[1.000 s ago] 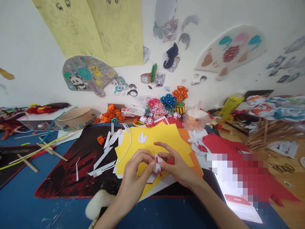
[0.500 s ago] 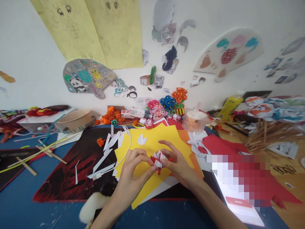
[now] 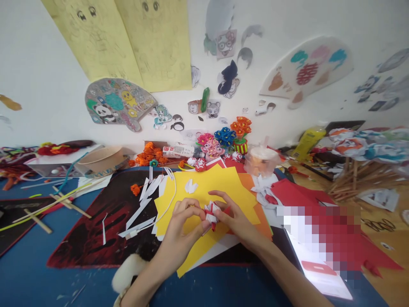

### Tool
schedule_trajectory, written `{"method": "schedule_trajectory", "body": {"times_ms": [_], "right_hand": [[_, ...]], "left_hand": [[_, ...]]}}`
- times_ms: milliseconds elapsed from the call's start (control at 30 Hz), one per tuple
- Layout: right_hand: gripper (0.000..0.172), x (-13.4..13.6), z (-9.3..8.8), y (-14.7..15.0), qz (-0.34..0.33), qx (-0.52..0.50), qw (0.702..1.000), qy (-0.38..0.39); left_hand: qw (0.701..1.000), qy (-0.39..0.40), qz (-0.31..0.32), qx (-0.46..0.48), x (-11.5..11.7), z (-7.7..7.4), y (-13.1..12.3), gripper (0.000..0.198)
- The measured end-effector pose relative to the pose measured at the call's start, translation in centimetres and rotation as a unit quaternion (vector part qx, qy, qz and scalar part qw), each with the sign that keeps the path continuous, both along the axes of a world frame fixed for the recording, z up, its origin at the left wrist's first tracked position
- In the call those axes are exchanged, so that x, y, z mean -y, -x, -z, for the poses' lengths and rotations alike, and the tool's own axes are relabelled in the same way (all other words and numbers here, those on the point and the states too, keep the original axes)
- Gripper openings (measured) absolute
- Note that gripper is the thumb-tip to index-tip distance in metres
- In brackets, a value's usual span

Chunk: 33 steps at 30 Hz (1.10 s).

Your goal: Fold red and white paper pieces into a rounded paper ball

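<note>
Between both hands is a small folded paper piece (image 3: 212, 214) in red and white, with pointed tips sticking out. My left hand (image 3: 188, 224) pinches its left side between thumb and forefinger. On the other side, my right hand (image 3: 234, 219) grips it with thumb and fingers, the forefinger arched above. Beneath the hands lie yellow paper sheets (image 3: 220, 183), with orange and white sheets showing at their edges. A small white folded paper scrap (image 3: 191, 186) rests on the yellow sheet, just beyond my left hand.
White paper strips (image 3: 140, 213) and a white cable (image 3: 171, 200) lie left of the sheets. Red paper (image 3: 297, 194) and a lit phone (image 3: 322, 273) are at right. Pipe-cleaner flowers (image 3: 225, 137), a plastic cup (image 3: 262, 160) and a round tub (image 3: 100, 160) stand along the wall.
Both hands stay around the red and white folded paper piece. It has turned slightly, and the fingers have shifted a little on it.
</note>
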State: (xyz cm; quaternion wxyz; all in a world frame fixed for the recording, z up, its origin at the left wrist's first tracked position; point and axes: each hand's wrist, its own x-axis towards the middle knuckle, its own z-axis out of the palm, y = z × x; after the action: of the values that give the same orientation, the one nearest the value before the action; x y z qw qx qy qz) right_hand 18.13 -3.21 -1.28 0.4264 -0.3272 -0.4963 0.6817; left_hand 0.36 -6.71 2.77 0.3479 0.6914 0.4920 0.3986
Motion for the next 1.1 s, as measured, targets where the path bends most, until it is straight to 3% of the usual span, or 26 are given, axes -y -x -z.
{"method": "schedule_trajectory", "body": {"times_ms": [100, 333, 667, 767, 833, 900, 933, 1000, 1067, 1100], "right_hand": [[0.062, 0.1, -0.3, -0.1, -0.034, 0.038, 0.999, 0.007], [0.068, 0.0, 0.0, -0.3, -0.072, -0.027, 0.997, 0.014], [0.051, -0.3, 0.5, -0.5, -0.080, 0.019, 0.997, -0.005], [0.054, -0.3, 0.5, -0.5, -0.086, 0.021, 0.996, -0.013], [0.062, -0.3, 0.5, -0.5, -0.066, 0.029, 0.997, -0.036], [0.068, -0.2, 0.4, -0.4, 0.025, 0.057, 0.994, -0.093], [0.069, -0.1, 0.4, -0.4, 0.093, 0.084, 0.983, -0.137], [0.061, 0.4, 0.4, -0.2, 0.248, 0.161, 0.920, -0.256], [0.042, 1.0, 0.4, 0.1, 0.294, 0.233, 0.834, -0.405], [0.033, 1.3, 0.4, 0.4, 0.285, 0.257, 0.788, -0.481]], "left_hand": [[1.000, -0.020, 0.004, -0.002, 0.1, 0.0, 0.1, 0.019], [1.000, -0.025, 0.018, -0.005, 0.0, 0.0, 0.5, 0.023], [1.000, -0.024, 0.013, -0.011, 0.1, -0.4, 0.1, 0.020], [1.000, -0.022, 0.009, 0.010, 0.3, -0.3, -0.3, 0.021], [0.999, -0.031, 0.001, 0.013, 0.3, -0.1, -0.5, 0.020], [0.998, -0.055, -0.023, 0.005, 0.2, 0.2, -0.5, 0.018], [0.997, -0.070, -0.042, -0.003, 0.1, 0.3, -0.5, 0.017], [0.991, -0.098, -0.083, -0.019, 0.1, 0.6, -0.4, 0.016], [0.986, -0.119, -0.114, -0.031, 0.1, 1.0, -0.4, 0.014], [0.983, -0.129, -0.124, -0.035, 0.1, 1.2, -0.5, 0.013]]}}
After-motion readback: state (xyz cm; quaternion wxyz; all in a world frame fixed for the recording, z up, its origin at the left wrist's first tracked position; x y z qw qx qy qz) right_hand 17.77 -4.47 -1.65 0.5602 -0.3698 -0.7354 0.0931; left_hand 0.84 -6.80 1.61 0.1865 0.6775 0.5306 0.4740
